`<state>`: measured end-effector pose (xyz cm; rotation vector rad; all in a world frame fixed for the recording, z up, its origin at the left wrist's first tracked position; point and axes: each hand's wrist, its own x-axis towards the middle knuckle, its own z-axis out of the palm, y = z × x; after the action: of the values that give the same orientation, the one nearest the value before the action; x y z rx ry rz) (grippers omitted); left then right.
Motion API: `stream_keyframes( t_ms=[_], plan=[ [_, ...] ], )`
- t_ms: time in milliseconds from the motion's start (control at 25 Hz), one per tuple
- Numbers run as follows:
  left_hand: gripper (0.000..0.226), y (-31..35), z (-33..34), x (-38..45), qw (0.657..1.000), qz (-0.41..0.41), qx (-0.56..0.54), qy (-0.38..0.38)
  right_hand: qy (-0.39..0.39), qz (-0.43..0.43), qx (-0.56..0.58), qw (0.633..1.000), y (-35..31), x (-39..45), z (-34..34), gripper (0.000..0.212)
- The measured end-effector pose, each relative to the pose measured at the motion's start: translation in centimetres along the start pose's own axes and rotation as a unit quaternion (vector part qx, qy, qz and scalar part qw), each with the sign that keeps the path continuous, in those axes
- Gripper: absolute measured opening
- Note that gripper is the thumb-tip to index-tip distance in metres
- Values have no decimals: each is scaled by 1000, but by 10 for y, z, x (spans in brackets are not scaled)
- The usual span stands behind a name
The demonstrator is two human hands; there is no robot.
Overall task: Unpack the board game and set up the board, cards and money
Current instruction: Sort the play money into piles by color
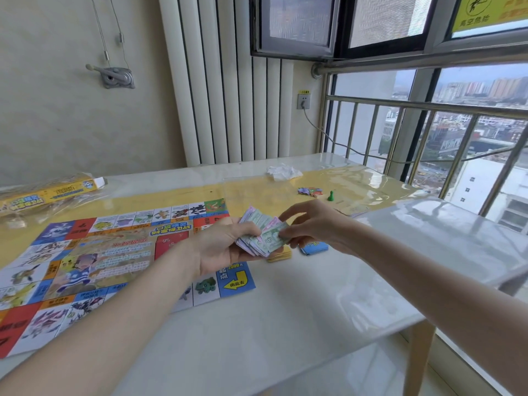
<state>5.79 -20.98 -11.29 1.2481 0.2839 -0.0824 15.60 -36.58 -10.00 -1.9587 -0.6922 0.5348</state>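
The paper game board lies unfolded on the left half of the table. My left hand holds a fanned stack of play money above the board's right edge. My right hand pinches the top green note of that stack at its right end. Under my hands lie a yellow card pile and a blue card pile on the table. The yellow game box lies at the far left.
A green pawn and a small heap of colourful tokens sit at the back right. A crumpled clear wrapper lies near the table's far edge. A railing and window close off the right side. The table's right edge is close.
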Motion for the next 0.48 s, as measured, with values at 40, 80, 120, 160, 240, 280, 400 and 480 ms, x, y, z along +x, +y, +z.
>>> stream_keyframes(
  t_ms=[40,80,120,160,240,280,400,480],
  plan=[
    [19,-2,0,-2,1000,-8,12,-4,-2,4,-4,1000,1,-4,2,25],
    [23,-5,0,-3,1000,-14,24,-5,-2,6,-9,1000,3,-6,4,25],
    [23,-5,0,-3,999,-16,34,1,2,8,-11,1000,5,-8,4,24],
    [22,-6,1,-3,999,-14,38,15,11,14,-14,1000,7,-9,4,22],
    [22,-5,-3,1,999,3,18,50,30,42,-22,998,13,-12,2,20],
    [22,-4,-5,2,998,15,-6,63,32,58,-26,997,16,-15,2,18],
    [18,-5,-10,3,996,28,-26,83,10,82,-46,996,25,-20,7,16],
    [17,-6,-8,2,996,23,-13,85,3,69,-95,993,28,-18,11,17]
  ],
)
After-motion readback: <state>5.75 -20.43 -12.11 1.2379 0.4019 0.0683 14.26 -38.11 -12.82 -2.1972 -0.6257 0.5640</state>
